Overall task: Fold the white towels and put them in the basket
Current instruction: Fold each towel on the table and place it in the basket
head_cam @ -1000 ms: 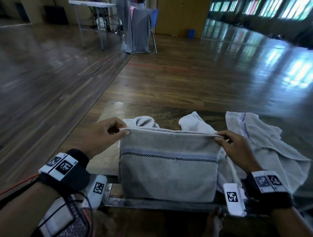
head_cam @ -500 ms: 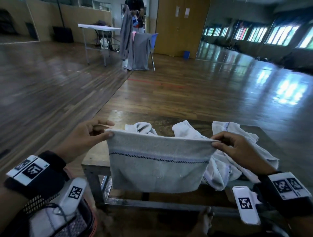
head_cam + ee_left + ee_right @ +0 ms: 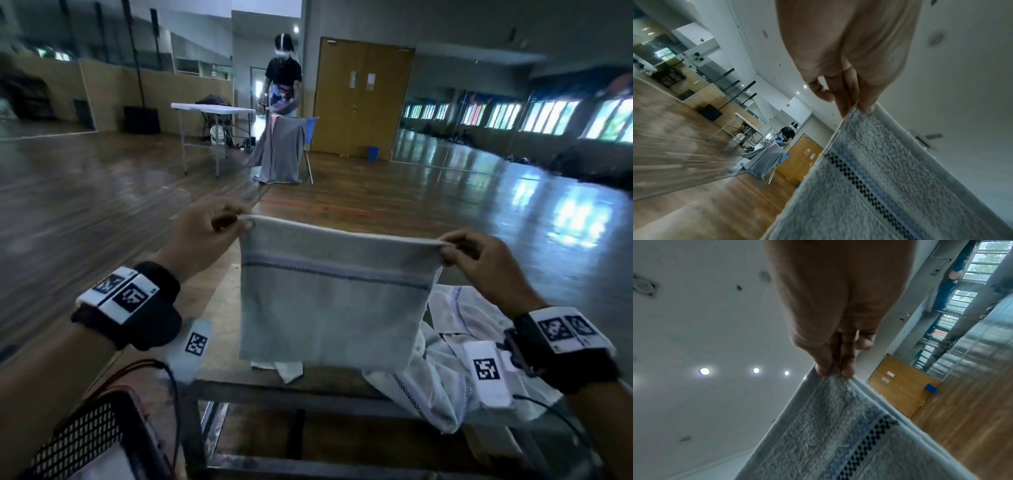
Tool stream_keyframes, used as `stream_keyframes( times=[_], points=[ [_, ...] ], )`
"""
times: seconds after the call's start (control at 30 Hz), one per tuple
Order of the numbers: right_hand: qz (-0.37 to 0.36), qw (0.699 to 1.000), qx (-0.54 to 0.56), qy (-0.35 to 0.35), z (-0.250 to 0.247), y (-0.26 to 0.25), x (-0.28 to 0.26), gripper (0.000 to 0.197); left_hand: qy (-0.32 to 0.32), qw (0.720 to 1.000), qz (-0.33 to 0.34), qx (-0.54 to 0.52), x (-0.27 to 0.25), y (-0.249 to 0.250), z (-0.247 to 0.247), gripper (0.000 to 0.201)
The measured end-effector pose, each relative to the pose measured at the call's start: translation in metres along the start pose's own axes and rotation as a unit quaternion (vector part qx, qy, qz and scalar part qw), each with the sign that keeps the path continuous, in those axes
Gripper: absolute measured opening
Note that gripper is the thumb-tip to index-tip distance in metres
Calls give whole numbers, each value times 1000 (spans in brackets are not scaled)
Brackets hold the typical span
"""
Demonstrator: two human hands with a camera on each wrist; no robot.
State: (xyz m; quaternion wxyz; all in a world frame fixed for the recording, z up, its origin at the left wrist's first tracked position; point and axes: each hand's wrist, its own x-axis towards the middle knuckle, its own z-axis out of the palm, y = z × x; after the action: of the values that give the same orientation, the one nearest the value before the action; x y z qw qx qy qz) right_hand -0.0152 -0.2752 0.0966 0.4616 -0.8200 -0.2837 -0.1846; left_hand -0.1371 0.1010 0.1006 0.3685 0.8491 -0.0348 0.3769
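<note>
A folded white towel [image 3: 334, 308] with a blue and black checked stripe hangs in the air between my hands, above the wooden table [image 3: 219, 308]. My left hand [image 3: 236, 224] pinches its top left corner, and thumb and fingers [image 3: 865, 104] show on the towel [image 3: 869, 186] in the left wrist view. My right hand [image 3: 448, 248] pinches the top right corner, with the towel [image 3: 838, 434] held the same way in the right wrist view. More unfolded white towels [image 3: 459, 359] lie crumpled on the table behind and to the right. A black mesh basket [image 3: 85, 442] sits at the lower left.
The table has a metal frame [image 3: 291, 394] along its near edge. Far across the wooden floor stand a white folding table [image 3: 212, 109], a chair draped with grey cloth [image 3: 282, 150] and a person [image 3: 284, 75]. Brown double doors [image 3: 359, 99] are behind.
Both hands have raised the folded towel from the table's near edge up into the air. The head view has tilted upward, showing more of the room.
</note>
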Motion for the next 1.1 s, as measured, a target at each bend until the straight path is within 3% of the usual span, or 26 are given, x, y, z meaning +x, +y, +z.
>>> stream_keyframes(
  times=[0.07, 0.17, 0.3, 0.4, 0.5, 0.7, 0.9, 1.03, 1.1],
  points=[
    [-24, 999, 34, 30, -8, -11, 0, 30, 5, 999, 15, -41, 2, 10, -6, 10],
    [-20, 998, 66, 7, -12, -18, -18, 25, -74, 995, 3, -60, -11, 6, -18, 6],
    [22, 988, 47, -147, -2, -3, -60, 14, -247, 966, -42, -71, -53, -29, -23, 8],
    [96, 953, 44, -283, 20, 28, -91, 9, -384, 909, -136, -90, -87, -66, -9, 15],
    [120, 939, 13, -323, 50, 64, -110, 11, -455, 879, -143, -13, -107, -98, 14, 15],
    [170, 957, -14, -234, 100, 130, -110, 20, -413, 894, -94, 145, -107, -135, 64, 11],
    [130, 976, -116, -129, 135, 160, -83, 7, -335, 928, -38, 159, -87, -159, 96, 7],
    [60, 968, -194, -146, 150, 169, -64, 5, -357, 915, -58, 179, -75, -168, 109, 8],
    [65, 949, -251, -180, 158, 176, -57, 5, -387, 897, -82, 199, -72, -172, 114, 7]
  ],
)
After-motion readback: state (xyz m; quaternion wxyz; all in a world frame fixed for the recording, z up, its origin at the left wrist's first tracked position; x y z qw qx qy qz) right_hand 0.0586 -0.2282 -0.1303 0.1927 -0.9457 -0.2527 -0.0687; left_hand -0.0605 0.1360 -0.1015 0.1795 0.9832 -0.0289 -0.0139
